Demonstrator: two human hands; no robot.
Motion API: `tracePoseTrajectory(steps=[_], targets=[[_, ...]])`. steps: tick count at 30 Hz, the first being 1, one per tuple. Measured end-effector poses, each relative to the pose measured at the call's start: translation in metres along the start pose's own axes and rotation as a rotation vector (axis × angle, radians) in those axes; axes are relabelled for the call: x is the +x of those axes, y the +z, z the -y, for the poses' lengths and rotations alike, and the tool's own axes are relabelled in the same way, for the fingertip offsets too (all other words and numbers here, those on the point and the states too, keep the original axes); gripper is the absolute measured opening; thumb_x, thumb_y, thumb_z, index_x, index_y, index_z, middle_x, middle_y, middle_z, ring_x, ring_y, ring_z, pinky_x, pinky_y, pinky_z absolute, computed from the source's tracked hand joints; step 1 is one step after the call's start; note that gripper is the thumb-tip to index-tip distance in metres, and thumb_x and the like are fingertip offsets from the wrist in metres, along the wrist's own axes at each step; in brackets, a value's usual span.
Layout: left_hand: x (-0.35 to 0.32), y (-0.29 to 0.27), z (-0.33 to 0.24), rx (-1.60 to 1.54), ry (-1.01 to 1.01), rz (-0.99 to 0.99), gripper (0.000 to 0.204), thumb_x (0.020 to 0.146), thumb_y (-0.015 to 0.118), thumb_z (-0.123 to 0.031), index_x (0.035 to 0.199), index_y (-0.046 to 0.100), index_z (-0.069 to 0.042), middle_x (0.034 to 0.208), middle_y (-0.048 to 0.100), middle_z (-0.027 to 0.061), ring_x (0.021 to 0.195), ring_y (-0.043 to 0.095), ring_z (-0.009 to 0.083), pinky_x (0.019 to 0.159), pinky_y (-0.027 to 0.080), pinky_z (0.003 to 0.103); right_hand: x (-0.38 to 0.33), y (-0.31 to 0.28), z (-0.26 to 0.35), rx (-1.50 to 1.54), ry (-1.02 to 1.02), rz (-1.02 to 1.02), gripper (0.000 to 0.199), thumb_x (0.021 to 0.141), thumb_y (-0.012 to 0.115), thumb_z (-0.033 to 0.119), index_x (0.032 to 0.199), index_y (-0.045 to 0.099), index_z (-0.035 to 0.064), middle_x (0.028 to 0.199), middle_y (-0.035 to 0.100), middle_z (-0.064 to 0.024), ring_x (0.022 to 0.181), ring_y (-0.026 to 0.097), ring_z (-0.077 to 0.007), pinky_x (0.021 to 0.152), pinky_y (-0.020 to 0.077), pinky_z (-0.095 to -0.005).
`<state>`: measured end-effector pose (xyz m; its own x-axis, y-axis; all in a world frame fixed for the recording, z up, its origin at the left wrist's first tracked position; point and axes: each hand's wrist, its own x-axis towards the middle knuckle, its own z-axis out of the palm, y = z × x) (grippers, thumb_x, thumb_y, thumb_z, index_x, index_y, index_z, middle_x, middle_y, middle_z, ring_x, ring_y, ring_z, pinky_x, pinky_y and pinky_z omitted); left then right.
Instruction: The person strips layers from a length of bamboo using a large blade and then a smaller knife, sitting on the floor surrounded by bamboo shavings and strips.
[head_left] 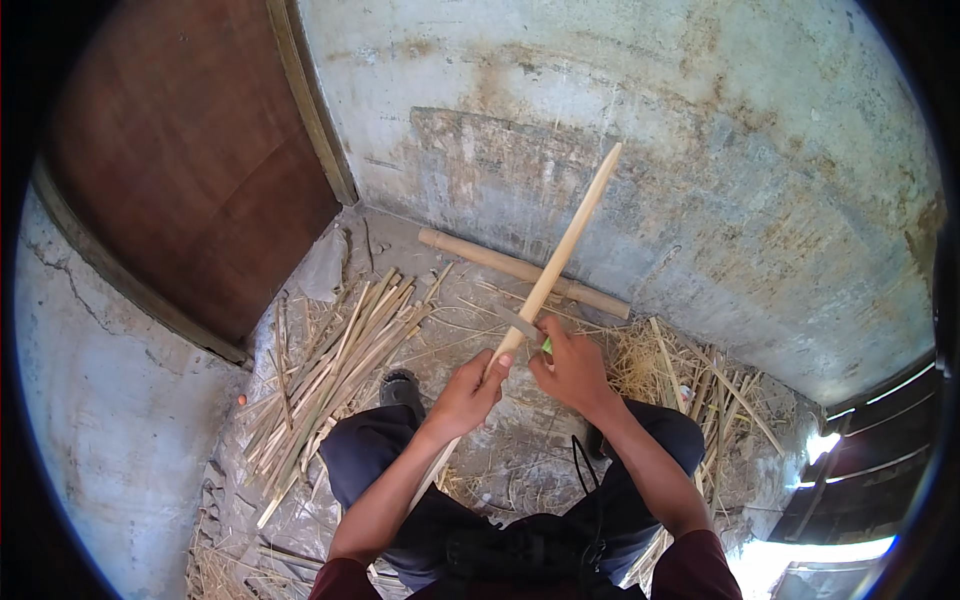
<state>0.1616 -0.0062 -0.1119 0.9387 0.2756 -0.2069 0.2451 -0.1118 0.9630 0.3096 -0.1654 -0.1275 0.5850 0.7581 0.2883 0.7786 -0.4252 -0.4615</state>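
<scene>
A long pale strip of split bamboo (pixel 566 240) slants from my lap up toward the wall, its far end tapering. My left hand (pixel 470 392) is closed around its lower part, thumb on top. Just above that grip, a knife (pixel 517 321) lies with its blade across the strip. My right hand (pixel 574 366) is wrapped round the knife's handle, of which a bit of green shows between the fingers. The strip's lower end passes behind my left forearm, over my legs.
Many thin bamboo slats (pixel 345 375) lie heaped at the left. A bamboo pole (pixel 520 268) rests along the wall's foot. Curled shavings (pixel 645 365) and more sticks (pixel 722 400) lie at the right. A brown door (pixel 190 150) stands at the far left, near a clear plastic bag (pixel 325 265).
</scene>
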Motion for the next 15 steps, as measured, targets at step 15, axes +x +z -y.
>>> tracePoseTrajectory(steps=[15], targets=[[0.0, -0.013, 0.001, -0.161, 0.004, 0.136, 0.045, 0.111, 0.055, -0.045, 0.098, 0.053, -0.002, 0.066, 0.047, -0.0022, 0.047, 0.047, 0.0064, 0.043, 0.039, 0.026, -0.016, -0.016, 0.019, 0.281, -0.283, -0.07, 0.016, 0.101, 0.07, 0.022, 0.112, 0.064, 0.0119, 0.097, 0.07, -0.0069, 0.076, 0.072, -0.03, 0.061, 0.0538, -0.0414]])
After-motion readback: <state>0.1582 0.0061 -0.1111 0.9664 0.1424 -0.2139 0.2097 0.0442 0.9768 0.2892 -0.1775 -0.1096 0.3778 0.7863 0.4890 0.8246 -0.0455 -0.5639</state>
